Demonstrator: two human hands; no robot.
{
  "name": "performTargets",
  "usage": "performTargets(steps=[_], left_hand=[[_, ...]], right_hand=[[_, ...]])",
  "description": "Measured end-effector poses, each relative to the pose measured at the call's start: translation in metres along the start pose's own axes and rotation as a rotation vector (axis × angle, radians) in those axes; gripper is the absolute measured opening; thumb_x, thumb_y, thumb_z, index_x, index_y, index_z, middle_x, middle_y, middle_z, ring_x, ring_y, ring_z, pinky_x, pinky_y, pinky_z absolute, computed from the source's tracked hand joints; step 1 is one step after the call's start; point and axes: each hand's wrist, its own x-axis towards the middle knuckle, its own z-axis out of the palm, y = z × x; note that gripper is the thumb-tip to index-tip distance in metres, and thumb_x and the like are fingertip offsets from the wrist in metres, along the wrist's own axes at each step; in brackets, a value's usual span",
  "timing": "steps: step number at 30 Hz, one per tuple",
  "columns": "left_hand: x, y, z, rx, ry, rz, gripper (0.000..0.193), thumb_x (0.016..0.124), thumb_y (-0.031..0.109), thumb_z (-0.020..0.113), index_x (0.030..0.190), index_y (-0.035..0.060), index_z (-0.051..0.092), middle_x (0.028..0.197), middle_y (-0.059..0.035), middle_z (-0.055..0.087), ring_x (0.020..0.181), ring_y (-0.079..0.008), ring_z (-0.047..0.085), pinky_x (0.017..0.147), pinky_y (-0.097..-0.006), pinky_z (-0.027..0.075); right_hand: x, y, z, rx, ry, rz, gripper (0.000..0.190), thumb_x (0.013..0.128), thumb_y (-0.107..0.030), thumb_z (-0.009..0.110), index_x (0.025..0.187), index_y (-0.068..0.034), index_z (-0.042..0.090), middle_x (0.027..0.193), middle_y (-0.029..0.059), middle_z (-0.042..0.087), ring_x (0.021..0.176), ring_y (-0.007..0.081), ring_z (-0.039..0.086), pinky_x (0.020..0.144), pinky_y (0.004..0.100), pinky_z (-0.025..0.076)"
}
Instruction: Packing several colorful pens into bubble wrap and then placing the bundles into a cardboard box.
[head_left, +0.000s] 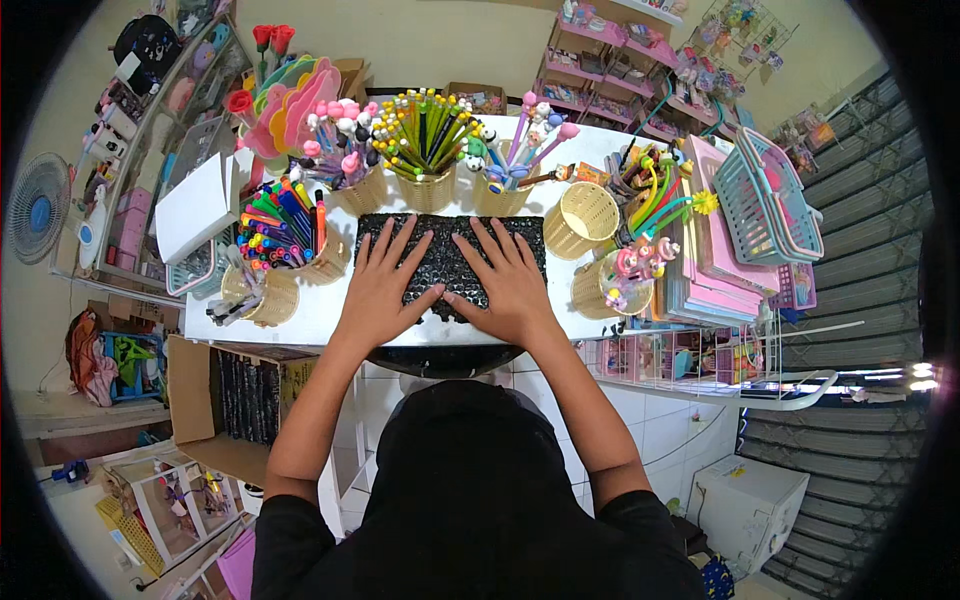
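A flat rectangle of black bubble wrap (444, 259) lies on the white table (459, 335) in front of me; whether anything is inside it cannot be seen. My left hand (386, 281) rests palm down on its left half, fingers spread. Over the right half, my right hand (504, 281) lies the same way. Both thumbs point inward, with their tips almost meeting near the middle of the wrap. Neither hand grips anything.
Woven cups with markers (279, 225), pencils (426, 135) and novelty pens (521, 157) ring the wrap. Another woven cup (581, 220) stands to its right. Stacked pink books (712, 247) and a blue basket (765, 199) are farther right. A cardboard box (196, 397) holds black wrapped packs below left.
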Motion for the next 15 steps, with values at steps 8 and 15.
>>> performTargets(steps=[8, 15], left_hand=[[-0.004, 0.000, -0.002, 0.036, 0.034, -0.020, 0.093, 0.097, 0.067, 0.071, 0.169, 0.0144, 0.048, 0.178, -0.0200, 0.036, 0.165, -0.0452, 0.032, 0.134, -0.0629, 0.022], [-0.004, 0.001, -0.005, 0.018, 0.016, -0.008, 0.095, 0.096, 0.067, 0.072, 0.170, 0.0126, 0.046, 0.179, -0.0223, 0.035, 0.166, -0.0460, 0.029, 0.134, -0.0631, 0.021]], right_hand=[[0.001, 0.001, -0.008, -0.039, 0.011, 0.015, 0.090, 0.096, -0.067, 0.073, 0.167, -0.015, 0.052, 0.178, 0.0172, 0.039, 0.165, 0.0407, 0.032, 0.134, 0.0591, 0.023], [-0.005, -0.002, -0.017, 0.035, 0.044, 0.021, 0.089, 0.096, -0.057, 0.079, 0.166, -0.010, 0.051, 0.175, 0.0205, 0.042, 0.165, 0.0446, 0.032, 0.134, 0.0595, 0.026]])
